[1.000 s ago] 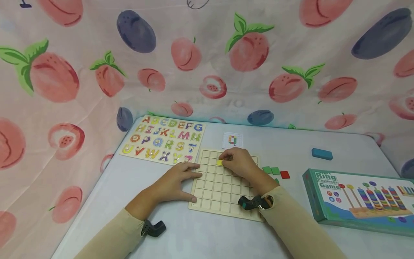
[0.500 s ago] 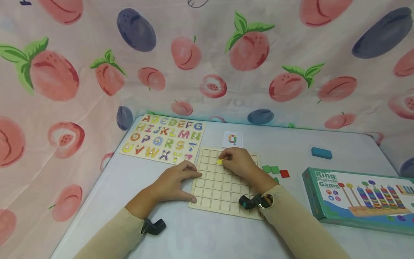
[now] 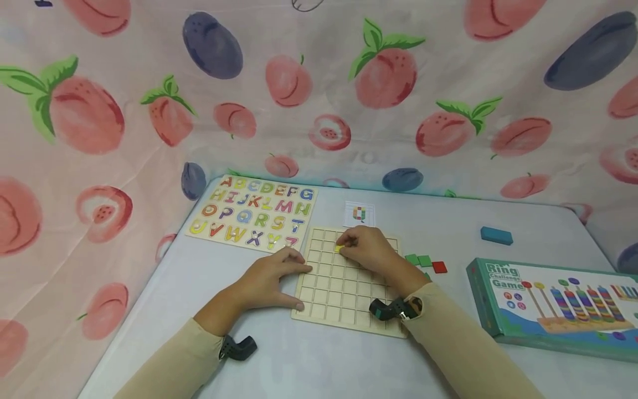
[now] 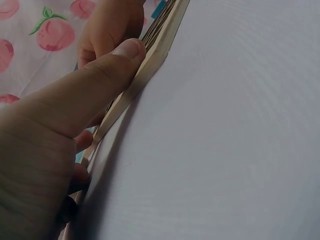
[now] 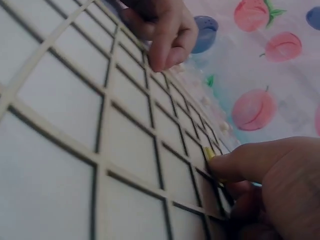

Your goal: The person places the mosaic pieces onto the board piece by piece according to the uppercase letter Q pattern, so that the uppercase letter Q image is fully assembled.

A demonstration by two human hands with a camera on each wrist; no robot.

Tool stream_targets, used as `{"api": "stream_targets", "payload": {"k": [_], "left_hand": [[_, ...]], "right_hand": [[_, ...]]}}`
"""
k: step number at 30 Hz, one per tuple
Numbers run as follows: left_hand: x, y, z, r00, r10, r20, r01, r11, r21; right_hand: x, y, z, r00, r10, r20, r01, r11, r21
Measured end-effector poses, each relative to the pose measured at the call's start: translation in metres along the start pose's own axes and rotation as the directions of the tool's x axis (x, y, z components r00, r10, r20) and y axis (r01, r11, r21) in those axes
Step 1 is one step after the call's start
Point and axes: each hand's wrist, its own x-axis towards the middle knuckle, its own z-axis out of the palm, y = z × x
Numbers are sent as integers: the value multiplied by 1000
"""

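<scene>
My right hand (image 3: 370, 250) pinches a small yellow square tile (image 3: 338, 249) at a cell near the top of a wooden grid board (image 3: 326, 299). In the right wrist view the yellow tile (image 5: 209, 152) shows at the thumb tip, partly covered by it, down among the grid lines. My left hand (image 3: 266, 281) rests along the board's left side with its fingers spread. The left wrist view has the left thumb (image 4: 107, 70) lying on the board's edge (image 4: 145, 72). Behind the board lies a card (image 3: 360, 213) printed with a Q of coloured squares.
Green tiles (image 3: 425, 260) and a red tile (image 3: 439, 267) lie right of the board, one green partly hidden by the right arm. An alphabet puzzle board (image 3: 249, 216) lies back left. On the right are a blue block (image 3: 496, 235) and a ring game box (image 3: 558, 310).
Both hands keep almost the same places. The right fingertips now cover a little more of the yellow tile than before.
</scene>
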Motion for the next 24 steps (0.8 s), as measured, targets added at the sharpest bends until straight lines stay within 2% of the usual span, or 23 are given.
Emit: {"api": "stream_targets", "payload": {"k": [5,9,14,24], "left_hand": [[1,0,0,1000,-15,21,15,1000,-3],[0,0,0,1000,-22,18,22,1000,-3],[0,2,2,1000,-24,14,24,1000,-9],[0,1,2,1000,-1,-18,1,1000,6]], "right_hand": [[-2,2,-5,999,33,27,-34,999,33],[-6,2,-8,999,25,31,-27,997,73],[-22,6,-23,999,39,31,-44,987,153],[-65,21,-66,977,212,19,-211,951,225]]}}
